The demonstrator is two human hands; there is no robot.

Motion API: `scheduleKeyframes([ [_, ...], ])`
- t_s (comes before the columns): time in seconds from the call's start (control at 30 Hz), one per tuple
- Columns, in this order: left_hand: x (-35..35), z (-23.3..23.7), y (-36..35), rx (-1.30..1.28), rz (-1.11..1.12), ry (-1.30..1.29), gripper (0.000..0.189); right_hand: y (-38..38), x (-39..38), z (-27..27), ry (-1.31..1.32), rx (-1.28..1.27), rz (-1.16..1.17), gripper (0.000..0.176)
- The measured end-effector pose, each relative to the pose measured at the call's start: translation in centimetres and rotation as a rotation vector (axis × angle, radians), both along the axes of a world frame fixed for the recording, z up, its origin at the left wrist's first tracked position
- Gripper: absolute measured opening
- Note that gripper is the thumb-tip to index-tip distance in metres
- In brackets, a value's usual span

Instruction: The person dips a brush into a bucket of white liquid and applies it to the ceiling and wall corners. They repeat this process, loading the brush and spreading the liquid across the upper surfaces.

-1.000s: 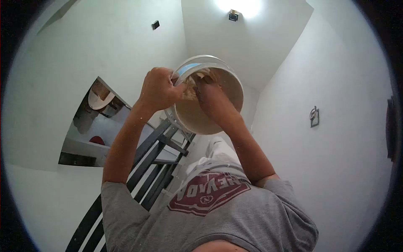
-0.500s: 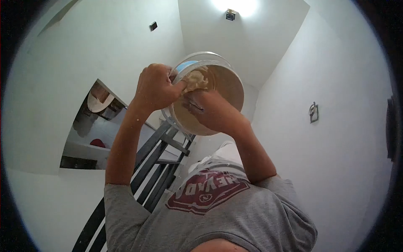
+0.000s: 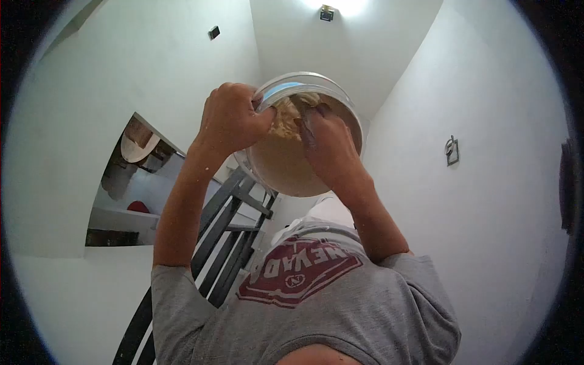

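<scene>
My left hand [image 3: 234, 118] is closed over the left side of a round, clear-walled plastic bucket [image 3: 356, 115], its thumb hooked inside the rim. The bucket is tilted so that its mouth faces me. Beige, paste-like material [image 3: 283, 121] lies in soft lumps in its upper left part, and a smooth beige surface shows below. A light blue patch [image 3: 286, 88] shows along the far rim. Inside the bucket, my right hand [image 3: 331, 143] has its fingers curled at the lumps, with pale residue on the thumb side; what they hold is hidden.
A dark grey railing [image 3: 228, 210] runs just below and left of the bucket. In the left wall, an opening [image 3: 134, 201] shows a round table [image 3: 137, 149] and a red object [image 3: 139, 207]. A metal fitting [image 3: 451, 152] is on the right wall, and a lamp [image 3: 326, 12] is at the top.
My right hand has moved up and to the right within the bucket, turning so its fingers point farther up. My left hand keeps its hold on the rim, and more of the blue patch shows.
</scene>
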State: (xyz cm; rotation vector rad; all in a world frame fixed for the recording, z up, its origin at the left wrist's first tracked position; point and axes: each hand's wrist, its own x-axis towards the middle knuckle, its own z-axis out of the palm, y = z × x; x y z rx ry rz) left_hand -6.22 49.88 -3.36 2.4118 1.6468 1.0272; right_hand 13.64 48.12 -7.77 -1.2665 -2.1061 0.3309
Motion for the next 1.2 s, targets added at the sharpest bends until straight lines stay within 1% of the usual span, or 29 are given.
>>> scheduleKeyframes([
  [0.03,0.1,0.1,-0.2,-0.012,0.011,0.029,0.033,0.0,-0.2,-0.7,0.000,-0.002,0.002,0.027],
  [0.1,0.4,0.3,-0.4,-0.045,0.026,0.047,0.034,0.6,-0.6,-2.3,-0.134,-0.055,0.027,0.029],
  [0.13,0.5,0.3,-0.5,-0.078,0.040,0.064,0.035,0.4,-0.8,-2.6,-0.134,-0.055,0.027,0.029],
  [0.2,0.7,0.1,-0.6,-0.026,0.032,0.052,0.036,-0.1,-1.6,-2.8,-0.264,-0.289,0.023,0.031],
  [0.27,0.9,0.1,-0.6,0.022,0.030,0.037,0.037,-1.0,-1.6,-2.7,-0.303,-0.242,0.022,0.030],
  [0.33,0.9,0.8,-0.8,-0.108,0.087,0.079,0.037,-1.2,-1.6,-2.1,-0.342,-0.198,0.017,0.029],
  [0.4,1.0,1.0,-1.0,-0.100,0.099,0.113,0.036,-1.0,-1.1,-0.9,-0.351,-0.411,0.069,0.025],
  [0.43,1.1,1.1,-0.9,-0.092,0.113,0.149,0.035,-1.0,-0.7,0.0,-0.353,-0.408,0.063,0.025],
  [0.5,1.3,0.8,-0.8,-0.051,0.105,0.133,0.034,-1.2,0.0,1.6,-0.432,-0.433,0.180,0.021],
  [0.63,1.2,-0.1,-0.4,-0.014,0.073,0.155,0.029,0.2,0.3,-0.3,-0.432,-0.365,0.129,0.024],
  [0.67,1.2,-0.2,-0.4,-0.017,0.071,0.153,0.029,1.2,0.1,-0.6,-0.401,-0.328,0.097,0.026],
  [0.73,1.1,-0.4,-0.3,-0.026,-0.022,0.114,0.028,2.9,0.0,-1.7,-0.371,-0.287,0.062,0.028],
  [0.8,1.2,-0.5,-0.1,-0.054,-0.016,0.127,0.028,4.6,-0.1,-3.2,-0.275,0.138,0.035,0.033],
  [0.83,1.2,-0.6,-0.1,-0.086,-0.009,0.141,0.028,5.1,-0.3,-3.6,-0.277,0.136,0.037,0.033],
  [0.9,1.3,-0.5,-0.1,-0.106,0.015,0.121,0.029,5.9,-1.1,-3.9,-0.091,0.125,0.054,0.040],
  [0.93,1.4,-0.5,0.1,-0.126,0.037,0.102,0.030,5.8,-1.2,-3.7,-0.091,0.124,0.056,0.040],
  [1.0,1.0,-0.5,0.6,-0.116,0.085,0.092,0.031,4.8,-1.4,-2.8,-0.074,-0.067,0.040,0.044],
  [1.13,0.2,-1.5,1.6,-0.073,0.184,0.029,0.032,2.3,0.4,-0.3,-0.045,-0.090,0.112,0.039],
  [1.2,0.1,-1.9,1.9,-0.065,0.199,0.005,0.032,1.6,1.8,1.0,0.270,-0.279,0.278,0.034],
])
